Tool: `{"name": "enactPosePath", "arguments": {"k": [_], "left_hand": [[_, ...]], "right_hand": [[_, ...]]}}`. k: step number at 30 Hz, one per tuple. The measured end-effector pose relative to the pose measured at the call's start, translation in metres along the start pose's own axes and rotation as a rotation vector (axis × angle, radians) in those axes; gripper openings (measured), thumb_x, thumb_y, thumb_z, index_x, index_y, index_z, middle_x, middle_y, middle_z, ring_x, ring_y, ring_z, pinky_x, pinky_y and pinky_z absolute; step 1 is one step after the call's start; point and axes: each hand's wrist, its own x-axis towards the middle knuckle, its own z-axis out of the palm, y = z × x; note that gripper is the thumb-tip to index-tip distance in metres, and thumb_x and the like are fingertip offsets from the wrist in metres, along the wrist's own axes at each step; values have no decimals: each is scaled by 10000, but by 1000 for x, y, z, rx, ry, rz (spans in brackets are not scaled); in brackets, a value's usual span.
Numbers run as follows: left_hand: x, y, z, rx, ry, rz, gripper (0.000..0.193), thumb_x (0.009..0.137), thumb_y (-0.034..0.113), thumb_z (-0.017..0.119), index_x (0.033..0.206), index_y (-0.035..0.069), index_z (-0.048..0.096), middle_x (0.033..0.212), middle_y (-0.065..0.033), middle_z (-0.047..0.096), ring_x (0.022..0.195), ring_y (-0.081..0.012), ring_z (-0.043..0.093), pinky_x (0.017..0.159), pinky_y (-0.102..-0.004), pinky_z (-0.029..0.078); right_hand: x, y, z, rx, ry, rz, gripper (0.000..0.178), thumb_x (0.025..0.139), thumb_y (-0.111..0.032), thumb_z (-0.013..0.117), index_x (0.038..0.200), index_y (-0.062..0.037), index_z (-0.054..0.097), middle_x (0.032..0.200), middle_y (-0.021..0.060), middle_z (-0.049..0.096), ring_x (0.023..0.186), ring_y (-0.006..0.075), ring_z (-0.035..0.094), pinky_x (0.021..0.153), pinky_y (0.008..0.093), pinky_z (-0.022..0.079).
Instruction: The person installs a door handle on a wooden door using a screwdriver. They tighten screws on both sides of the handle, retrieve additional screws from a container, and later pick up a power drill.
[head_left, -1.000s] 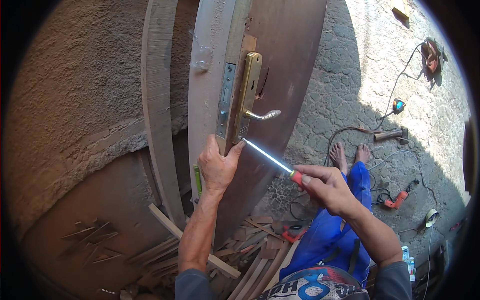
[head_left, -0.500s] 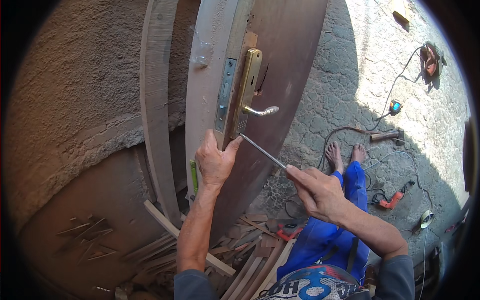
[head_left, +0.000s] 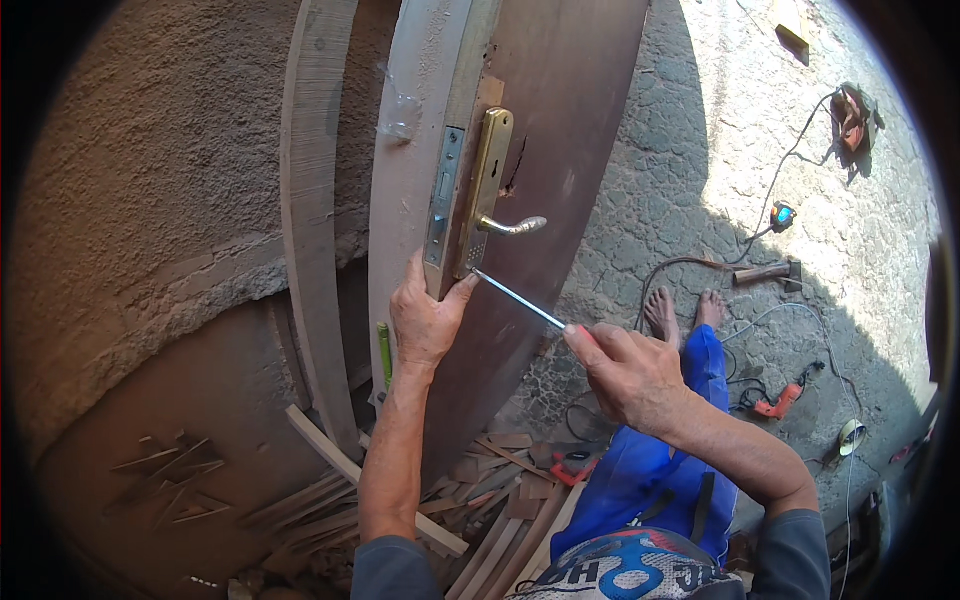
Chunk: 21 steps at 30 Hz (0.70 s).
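At the lower end of a brass handle plate [head_left: 490, 155], with screwdriver and both hands

Holds the screwdriver [head_left: 522, 298] in a right hand [head_left: 635, 375] closed around its handle, showing only a sliver of red. Slants the shaft up and left to the plate's bottom, below the lever [head_left: 515, 226]. Rests a left hand [head_left: 428, 318] at the edge of a brown door [head_left: 575, 110], thumb and forefinger spread, remaining fingers largely hidden; cannot tell about any grip by these. Cannot make out the spot under the tip. Shows the door cut off above.
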Motion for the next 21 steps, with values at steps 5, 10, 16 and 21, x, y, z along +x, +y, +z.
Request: {"name": "enactPosePath", "arguments": {"k": [5,10,16,21], "left_hand": [[-1,7,-2,23,-47,-60,537,836,258,846,1233,-7,600,967,-202,747,893,-383,743,787,-451,567],[1,3,-3,4,-26,-14,538,840,284,842,1230,-1,606,938,-188,752,881,-378,746,761,-447,566],[-2,0,-3,28,-22,-15,552,837,273,844,1251,1,602,937,-185,756,886,-372,751,750,-436,573],[-1,1,-1,17,-21,-19,562,827,252,850,1263,4,597,948,-185,758,893,-371,752,756,-437,579]], "right_hand": [[17,5,-10,1243,-268,862,450,1000,-176,640,1427,-59,556,1011,52,674,754,118,650,530,267,529],[-10,18,22,1640,-269,864,409,1008,-168,605,1394,-46,550,1025,111,659,797,113,645,504,230,486],[6,-3,-7,120,-31,115,426,865,-108,725,1262,-22,598,1006,103,634,826,227,686,629,331,553],[2,15,8,685,-129,434,451,960,-156,668,1391,-57,579,866,78,648,591,159,613,440,275,477]]}}
